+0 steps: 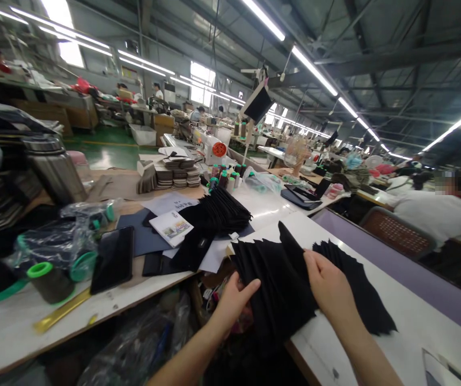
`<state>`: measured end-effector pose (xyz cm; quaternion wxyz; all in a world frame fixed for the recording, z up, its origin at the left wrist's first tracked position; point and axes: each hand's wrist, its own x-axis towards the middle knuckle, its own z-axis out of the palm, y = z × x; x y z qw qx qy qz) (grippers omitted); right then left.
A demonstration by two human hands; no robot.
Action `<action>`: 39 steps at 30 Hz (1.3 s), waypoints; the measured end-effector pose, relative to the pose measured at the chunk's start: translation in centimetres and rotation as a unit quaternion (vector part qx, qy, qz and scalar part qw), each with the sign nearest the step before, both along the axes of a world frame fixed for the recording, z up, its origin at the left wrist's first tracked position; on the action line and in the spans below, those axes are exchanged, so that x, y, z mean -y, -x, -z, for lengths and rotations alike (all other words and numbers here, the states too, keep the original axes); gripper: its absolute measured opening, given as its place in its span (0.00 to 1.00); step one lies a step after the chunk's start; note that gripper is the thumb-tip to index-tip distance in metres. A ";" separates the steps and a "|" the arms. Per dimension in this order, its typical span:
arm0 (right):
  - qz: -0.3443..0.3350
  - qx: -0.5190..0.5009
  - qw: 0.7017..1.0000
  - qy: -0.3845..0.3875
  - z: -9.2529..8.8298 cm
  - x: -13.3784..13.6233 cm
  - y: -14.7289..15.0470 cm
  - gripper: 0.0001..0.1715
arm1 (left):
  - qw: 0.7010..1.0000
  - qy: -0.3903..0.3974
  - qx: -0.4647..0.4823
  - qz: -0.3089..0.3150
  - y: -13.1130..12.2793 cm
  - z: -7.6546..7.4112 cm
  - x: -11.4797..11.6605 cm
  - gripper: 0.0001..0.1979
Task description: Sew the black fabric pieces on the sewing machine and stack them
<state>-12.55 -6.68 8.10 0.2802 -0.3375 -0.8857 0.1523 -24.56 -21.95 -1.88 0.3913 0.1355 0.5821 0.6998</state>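
A fanned stack of black fabric pieces [282, 295] lies over the near edge of the white table, between my two hands. My left hand [234, 300] is at the stack's left side, thumb stretched over the top piece; its other fingers are partly hidden under the cloth. With its fingers closed, my right hand [329, 281] pinches the raised edge of a black piece at the stack's right. Just beyond that hand, a second fanned pile of black fabric [359, 284] rests on the table. Farther left sits another thick black fabric stack [224, 212].
On the left table are a dark phone [112, 260], a thread cone [51, 281], a steel flask [55, 169] and a small booklet [172, 228]. Stacked grey pieces [177, 174] stand behind. A person in a white shirt [435, 214] sits at right beyond the purple panel [399, 271].
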 end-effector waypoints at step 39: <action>0.030 0.278 0.954 -0.111 1.7 3.2 1.6 0.19 | 0.999 -0.026 0.039 0.017 -1.8 -1.0 0.4 0.32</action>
